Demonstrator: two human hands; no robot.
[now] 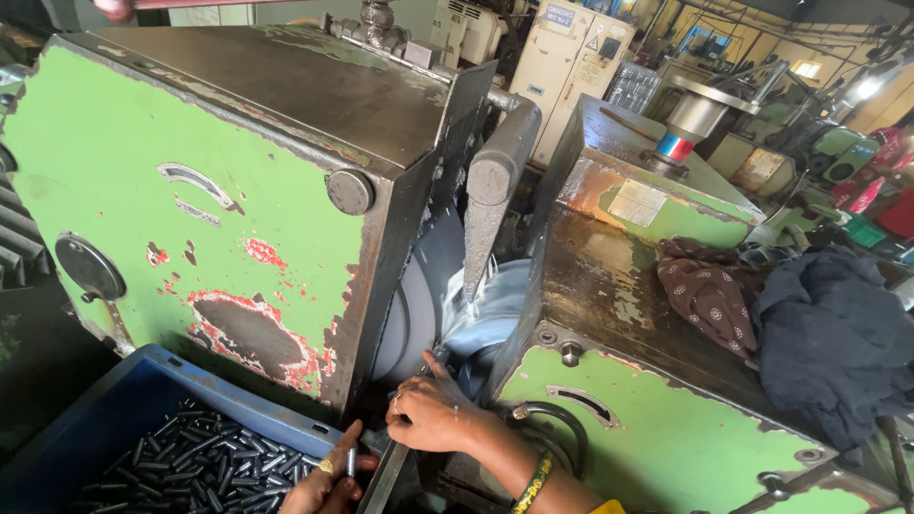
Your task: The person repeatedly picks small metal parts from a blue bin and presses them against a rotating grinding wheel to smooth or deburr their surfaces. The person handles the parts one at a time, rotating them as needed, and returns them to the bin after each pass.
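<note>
Starting from the left, a blue plastic crate (114, 405) stands at the foot of the machine, and it is filled with many small dark metal pins (205, 466). Behind the crate rises the big green housing (181, 190) of the machine, with worn paint and red spots.

At the right edge of the crate the left hand (328, 485) comes up from the bottom. Its fingers are curled and nearly closed, and one short shiny pin (350, 462) stands upright between the thumb and the forefinger. A ring is on one finger. The hand is just beside a narrow metal rail (386, 476) that goes down to the bottom edge.

A little more to the right, the right hand (433, 414) lies at the gap between the two green housings. It is half closed, with the fingers bent and the forefinger stretched up toward the grey grinding wheel (409, 305). Whether it holds a pin, I cannot tell. A green and yellow bangle (533, 481) is on its wrist. Liquid runs down from a grey metal arm (490, 200) above the wheel.

On the right, the second green housing (657, 428) carries a brown patterned cloth (709, 290) and a dark blue cloth (833, 333).
</note>
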